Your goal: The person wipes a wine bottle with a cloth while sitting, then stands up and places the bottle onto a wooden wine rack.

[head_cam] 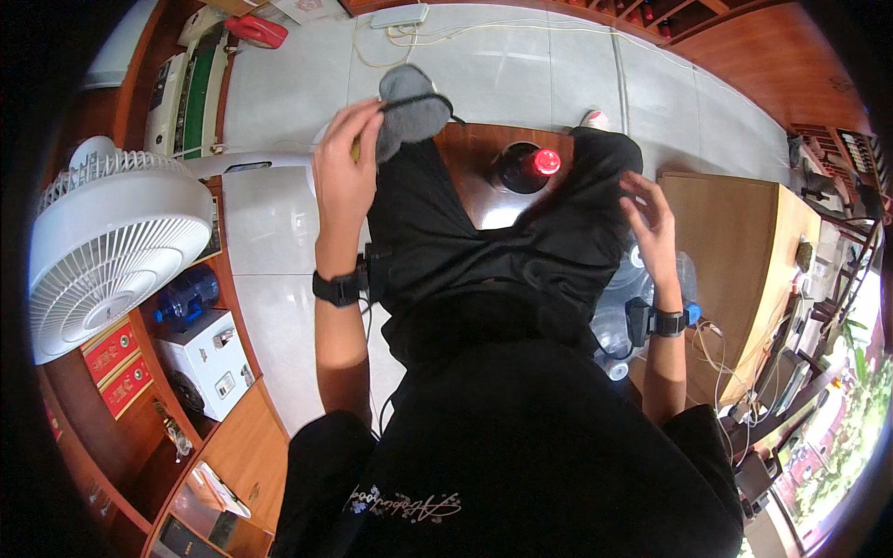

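Note:
My left hand is raised over my left knee and pinches a grey fabric piece with black trim and a short black strap end. A small yellowish part shows between the fingers; exactly what the piece is, I cannot tell. My right hand hovers by my right thigh with its fingers apart and nothing in them. Between my legs a dark bottle with a bright red cap stands on a glossy brown wooden surface. Both of my wrists wear black strapped devices.
A white electric fan stands at the left beside wooden shelving with a white box. A wooden cabinet is at the right, near clear plastic water jugs. A white power strip with cables lies on the tiled floor ahead.

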`<move>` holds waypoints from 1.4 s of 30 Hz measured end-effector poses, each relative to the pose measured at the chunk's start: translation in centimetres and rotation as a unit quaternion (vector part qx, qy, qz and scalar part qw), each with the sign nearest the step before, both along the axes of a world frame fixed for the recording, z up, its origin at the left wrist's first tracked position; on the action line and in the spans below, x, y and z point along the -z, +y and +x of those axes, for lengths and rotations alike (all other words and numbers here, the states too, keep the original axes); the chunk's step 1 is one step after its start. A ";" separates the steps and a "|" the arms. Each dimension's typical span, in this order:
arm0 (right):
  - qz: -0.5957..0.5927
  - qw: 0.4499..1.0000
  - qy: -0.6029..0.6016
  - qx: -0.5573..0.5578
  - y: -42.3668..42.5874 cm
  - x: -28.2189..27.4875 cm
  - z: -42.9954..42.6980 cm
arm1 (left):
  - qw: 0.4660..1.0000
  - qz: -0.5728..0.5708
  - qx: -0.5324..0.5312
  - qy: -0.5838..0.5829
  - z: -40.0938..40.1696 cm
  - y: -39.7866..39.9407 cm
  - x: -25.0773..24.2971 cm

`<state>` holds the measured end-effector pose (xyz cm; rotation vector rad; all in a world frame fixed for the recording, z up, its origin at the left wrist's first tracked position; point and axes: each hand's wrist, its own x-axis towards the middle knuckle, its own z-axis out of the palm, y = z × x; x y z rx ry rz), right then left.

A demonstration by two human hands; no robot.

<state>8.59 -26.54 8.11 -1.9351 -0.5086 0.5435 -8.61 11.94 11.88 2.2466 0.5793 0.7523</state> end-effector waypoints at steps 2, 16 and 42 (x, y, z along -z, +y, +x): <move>0.040 0.999 -0.014 0.011 0.6 -1.0 1.0 | 1.000 -0.013 0.007 -0.003 2.5 0.6 -0.9; 0.039 0.945 -0.310 -0.097 11.7 -3.6 4.8 | 0.962 0.014 0.271 0.042 14.3 -3.6 1.1; 0.075 0.985 -0.150 0.042 8.6 -3.5 2.0 | 0.957 -0.130 0.227 0.127 6.4 -1.4 5.0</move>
